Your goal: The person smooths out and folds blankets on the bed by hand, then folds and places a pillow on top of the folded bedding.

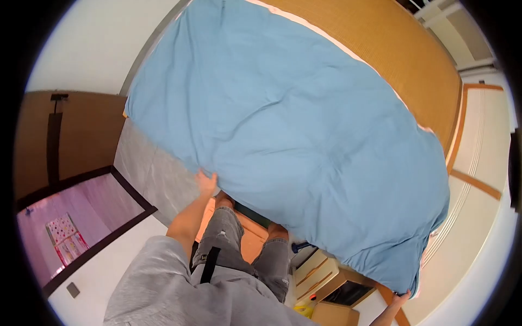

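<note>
A large blue quilt [304, 130] with a pale pink underside showing along its far edge lies spread over the bed, with soft wrinkles across it. My left hand [206, 183] is at the quilt's near edge, its thumb and fingers apart against the fabric. Far to the right, my right hand [401, 299] has its fingers closed around the quilt's lower right corner. The cloth bunches into folds above that hand.
A tan woven mat [402, 60] shows beyond the quilt. Below its near edge stand cardboard boxes [334, 313] and a cream slatted crate [315, 271]. A brown door [81, 141] and dark-framed doorway are at left; a cream cabinet [473, 212] is at right.
</note>
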Tool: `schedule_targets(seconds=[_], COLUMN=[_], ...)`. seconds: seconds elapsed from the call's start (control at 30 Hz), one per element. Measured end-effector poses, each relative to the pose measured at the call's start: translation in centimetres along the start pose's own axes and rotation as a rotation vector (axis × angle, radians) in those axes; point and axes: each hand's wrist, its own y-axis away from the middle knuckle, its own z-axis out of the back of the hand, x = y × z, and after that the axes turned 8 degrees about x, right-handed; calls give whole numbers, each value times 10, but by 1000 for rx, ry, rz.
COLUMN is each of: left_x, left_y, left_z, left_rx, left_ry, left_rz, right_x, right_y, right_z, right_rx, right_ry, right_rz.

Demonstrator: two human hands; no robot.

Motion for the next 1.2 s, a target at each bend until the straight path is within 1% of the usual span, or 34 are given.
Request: schedule_targets(seconds=[0.03, 0.07, 0.1, 0.13, 0.2, 0.23, 0.27, 0.3, 0.33, 0.37, 0.4, 0.43, 0.47, 0.5, 0.53, 0.6, 0.63, 0.67, 0.7, 0.73, 0.77, 0.8, 0.87, 0.9, 0.97, 1.03, 1.1, 1.17, 1.2], left_x=[28, 55, 62, 65, 16, 11, 7, 5, 7, 11, 15, 17, 17, 17, 16, 15, 10, 4, 3, 12, 28, 41, 47, 45, 43, 46, 51, 52, 40], left_y=[-20, -39, -43, -47, -46, -58, -70, -83, -102, -124, -140, -154, -168, -180, -189, -201, -206, -206, -210, -225, -245, -262, -275, -278, -281, -287, -293, -293, -285], left_z=[3, 4, 12, 17, 62, 72, 80, 84, 86, 87, 89, 93, 99, 104, 109, 121, 132, 146, 154, 156, 155, 156, 177, 182, 195, 201, 210, 225, 240], left_rx=[-5, 36, 77, 74, 213, 210, 287, 360, 355, 357, 359, 357, 360, 364, 362, 381, 378, 311, 249, 260, 208, 160, 256, 282, 460, 498, 551, 536, 492], left_ry=[13, 222, 430, 435, 794, 800, 909, 1021, 1033, 1015, 996, 1002, 951, 898, 900, 1012, 1007, 1024, 1039, 1030, 1052, 1071, 1171, 1163, 1422, 1428, 1421, 1441, 1389], left_rz=[17, 111, 205, 221, 461, 473, 408, 340, 351, 389, 427, 431, 481, 527, 520, 494, 482, 448, 414, 401, 443, 484, 444, 431, 240, 201, 174, 201, 182], right_x=[-4, -7, -12, -18, -37, -51, -69, -99, -127, -152, -183, -213, -240, -279, -318, -324, -342, -356, -368, -378, -386, -395, -411, -418, -435, -443, -432, -428, -418], right_y=[0, 0, 0, 0, -1, -1, 3, 24, 66, 105, 144, 193, 238, 261, 291, 393, 419, 441, 457, 471, 479, 483, 479, 472, 451, 425, 408, 388, 386], right_z=[-4, -6, -7, -7, -10, -17, -29, -57, -101, -149, -194, -243, -287, -316, -342, -420, -443, -460, -473, -485, -492, -494, -483, -473, -448, -423, -408, -386, -383], right_rx=[-20, -48, -88, -141, -236, -264, -179, 95, 347, 531, 567, 746, 846, 1013, 1178, 1402, 1451, 1493, 1486, 1479, 1449, 1428, 1359, 1338, 1135, 877, 622, 432, 334], right_ry=[35, 69, 104, 146, 214, 248, 301, 453, 574, 550, 687, 824, 903, 1015, 1163, 1298, 1189, 1079, 1066, 952, 822, 806, 881, 865, 1169, 1171, 965, 593, 454], right_rz=[-18, -40, -74, -121, -290, -384, -445, -373, -252, -334, -309, -264, -283, -210, 151, 359, 304, 249, 248, -57, -352, -347, -566, -556, -668, -810, -928, -913, -893])
